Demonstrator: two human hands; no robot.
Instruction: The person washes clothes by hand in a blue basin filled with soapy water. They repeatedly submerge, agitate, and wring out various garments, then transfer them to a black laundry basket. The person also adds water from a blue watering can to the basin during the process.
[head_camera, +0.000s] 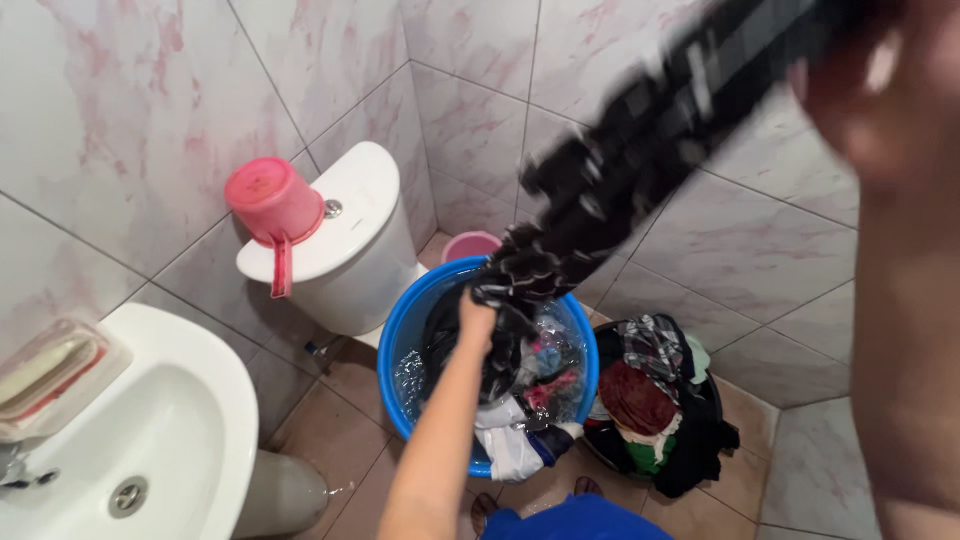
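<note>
Head camera, looking down into a small bathroom. The walls are glossy white tiles veined with pink (130, 110); the floor is brownish tile (350, 400), wet in places.

A long, dark checked wet cloth (620, 170) stretches diagonally from top right down to a round blue plastic basin (400, 340) on the floor. The left hand (478, 318) is closed around the cloth's lower end, just above the basin. The right hand (880, 80), blurred and close to the camera at top right, appears to grip the upper end; how tightly it is closed cannot be told.

The basin holds water and tangled wet clothes. Just beside it sits a dark tub (715, 400) heaped with mixed coloured laundry. Behind stands a smooth white ceramic toilet (350, 250), with an upturned pink plastic dipper (272, 205) on its cistern. A white sink (170, 430) fills the lower left.
</note>
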